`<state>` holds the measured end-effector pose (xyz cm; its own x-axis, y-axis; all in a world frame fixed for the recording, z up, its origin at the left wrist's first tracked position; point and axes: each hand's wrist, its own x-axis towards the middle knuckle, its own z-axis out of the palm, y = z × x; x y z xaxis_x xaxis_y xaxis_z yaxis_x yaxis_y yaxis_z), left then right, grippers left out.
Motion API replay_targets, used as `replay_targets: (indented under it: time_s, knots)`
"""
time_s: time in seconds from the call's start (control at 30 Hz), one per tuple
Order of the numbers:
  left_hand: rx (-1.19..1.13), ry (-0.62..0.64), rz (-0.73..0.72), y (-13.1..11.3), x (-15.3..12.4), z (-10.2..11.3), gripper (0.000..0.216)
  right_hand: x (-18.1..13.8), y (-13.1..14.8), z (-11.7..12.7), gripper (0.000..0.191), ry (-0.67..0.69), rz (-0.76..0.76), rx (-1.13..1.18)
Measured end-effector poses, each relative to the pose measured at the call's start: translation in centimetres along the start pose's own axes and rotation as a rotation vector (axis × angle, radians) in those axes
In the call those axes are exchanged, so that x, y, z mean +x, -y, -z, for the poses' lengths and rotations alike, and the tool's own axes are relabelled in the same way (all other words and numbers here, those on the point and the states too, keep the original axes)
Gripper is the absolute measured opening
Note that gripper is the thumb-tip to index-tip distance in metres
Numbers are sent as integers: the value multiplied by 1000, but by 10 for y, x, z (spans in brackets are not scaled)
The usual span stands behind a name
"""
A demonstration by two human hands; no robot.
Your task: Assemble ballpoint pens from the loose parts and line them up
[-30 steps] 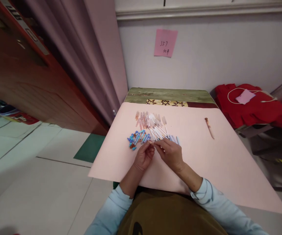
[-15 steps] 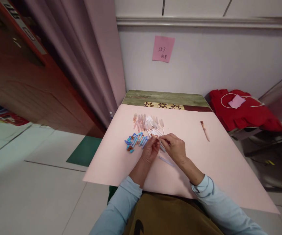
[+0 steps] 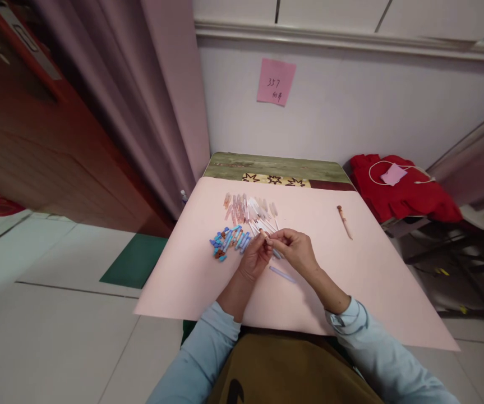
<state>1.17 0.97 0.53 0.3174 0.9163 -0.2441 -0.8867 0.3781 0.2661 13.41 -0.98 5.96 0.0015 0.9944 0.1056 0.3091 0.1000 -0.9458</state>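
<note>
My left hand (image 3: 256,257) and my right hand (image 3: 296,249) meet over the middle of the table, fingertips pinched together. Between them is a small cream pen part (image 3: 262,232) with a brown end, mostly covered by the fingers. Just left of my left hand lies a pile of blue, purple and brown pen pieces (image 3: 225,241). Beyond the fingers are white pen refills (image 3: 258,209) and pinkish clear pen barrels (image 3: 237,209). A pale lilac pen barrel (image 3: 282,274) lies below my right hand. Farther right rests a whole-looking pen (image 3: 344,222) with a brown top.
A pale pink sheet (image 3: 376,292) covers most of the green table (image 3: 326,169). On the right, red cloth (image 3: 397,196) carries a white cable and a pink note. Another pink note (image 3: 276,82) is stuck to the wall. A curtain and wooden door stand left.
The view has shifted slightly. Both hands stay together at the same spot, and the pen part between the fingertips now stands more upright, its brown end showing.
</note>
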Motion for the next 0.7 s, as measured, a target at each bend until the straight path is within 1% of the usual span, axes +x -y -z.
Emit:
replay_targets:
  time_s: [0.1, 0.2, 0.37, 0.47, 0.53, 0.63, 0.7]
  knots:
    - [0, 13, -7, 0, -2, 0, 10, 0, 0, -3, 35, 62, -111, 176]
    - [14, 4, 8, 0, -3, 0, 6, -1, 2, -6, 40, 46, -181, 280]
    - [42, 13, 53, -8, -4, 3, 6, -5, 2, -8, 38, -40, -140, 234]
    - [6, 34, 31, -18, -2, 5, 10, -11, -3, -2, 36, -73, -112, 154]
    - [-5, 38, 2, -24, -1, 6, 13, -16, -10, 4, 35, -100, -100, 55]
    - [-13, 38, -25, -31, -1, 7, 18, -26, -22, 13, 32, -137, -75, -188]
    - [-21, 36, -41, -33, -1, 7, 19, -33, -29, 17, 26, -130, -46, -380]
